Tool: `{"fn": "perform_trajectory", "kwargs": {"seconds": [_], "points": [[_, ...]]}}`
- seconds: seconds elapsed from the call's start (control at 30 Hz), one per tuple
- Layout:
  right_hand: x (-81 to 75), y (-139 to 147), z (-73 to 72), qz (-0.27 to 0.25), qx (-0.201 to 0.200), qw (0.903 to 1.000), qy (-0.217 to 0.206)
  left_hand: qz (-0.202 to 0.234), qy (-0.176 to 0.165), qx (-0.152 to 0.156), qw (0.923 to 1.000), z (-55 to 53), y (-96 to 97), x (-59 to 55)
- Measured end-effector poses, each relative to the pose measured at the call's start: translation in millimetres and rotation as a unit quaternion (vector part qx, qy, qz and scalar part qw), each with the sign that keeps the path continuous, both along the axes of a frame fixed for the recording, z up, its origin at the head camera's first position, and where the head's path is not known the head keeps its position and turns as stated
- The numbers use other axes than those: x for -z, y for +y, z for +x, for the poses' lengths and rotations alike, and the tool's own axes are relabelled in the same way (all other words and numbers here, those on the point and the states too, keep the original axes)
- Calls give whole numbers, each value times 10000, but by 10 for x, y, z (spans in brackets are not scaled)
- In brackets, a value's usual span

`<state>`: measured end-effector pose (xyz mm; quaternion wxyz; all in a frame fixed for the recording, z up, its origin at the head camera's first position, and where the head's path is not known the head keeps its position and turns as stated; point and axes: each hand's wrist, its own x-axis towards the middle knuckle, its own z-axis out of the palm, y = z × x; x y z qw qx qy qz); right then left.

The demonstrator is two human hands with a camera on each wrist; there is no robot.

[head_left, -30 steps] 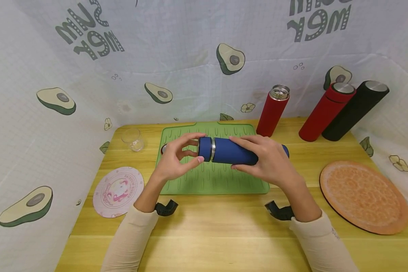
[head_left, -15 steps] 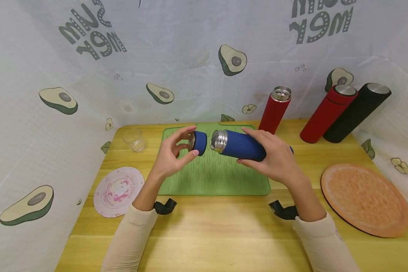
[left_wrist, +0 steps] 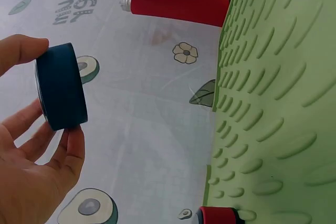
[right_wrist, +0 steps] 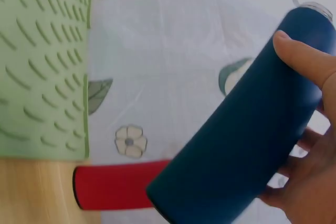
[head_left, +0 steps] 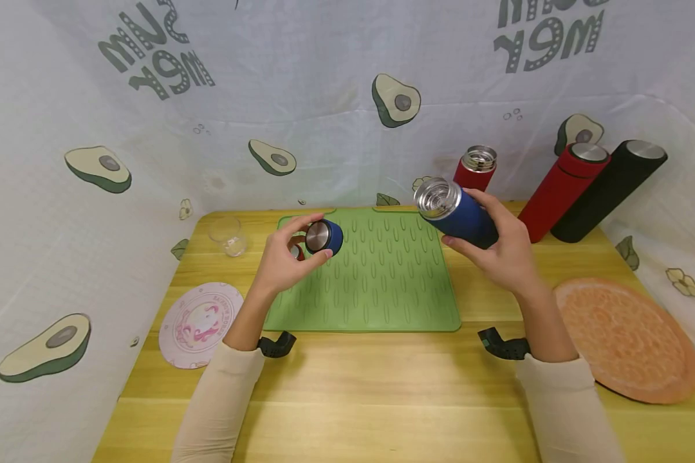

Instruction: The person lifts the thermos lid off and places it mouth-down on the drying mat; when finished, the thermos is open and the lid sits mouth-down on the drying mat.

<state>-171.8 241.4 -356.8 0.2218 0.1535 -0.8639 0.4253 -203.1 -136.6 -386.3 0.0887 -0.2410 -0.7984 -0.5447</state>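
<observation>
My left hand (head_left: 286, 255) pinches a blue flask lid (head_left: 326, 236) with a steel top, held up over the left part of the green mat (head_left: 390, 276). In the left wrist view the lid (left_wrist: 61, 86) sits between thumb and fingertips. My right hand (head_left: 506, 247) grips a blue thermos flask (head_left: 469, 217), tilted, its steel mouth uncovered and facing up and left. The right wrist view shows the flask body (right_wrist: 241, 119) with thumb on one side and fingers on the other. Behind it stands a lidless red flask (head_left: 476, 172), partly hidden.
A red lid (left_wrist: 219, 215) lies on the mat's left side. Farther right stand a capped red flask (head_left: 564, 190) and a capped black flask (head_left: 608, 191). A small glass (head_left: 228, 236) and a round unicorn mat (head_left: 199, 325) lie left, a round orange mat (head_left: 631, 341) right.
The blue lid has come off the flask. My right hand has carried the flask right and tilted its mouth upward; my left hand has drawn the lid slightly left.
</observation>
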Motion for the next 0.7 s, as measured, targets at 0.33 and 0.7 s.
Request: {"fn": "perform_trajectory", "kwargs": {"seconds": [0.33, 0.7], "points": [[31, 336, -143, -980, 629, 9907, -697, -704, -439, -265, 9962, -91, -20, 193], [126, 605, -365, -1575, 1293, 9707, -1276, -1550, -521, -607, 9847, -142, 8, 409]]}}
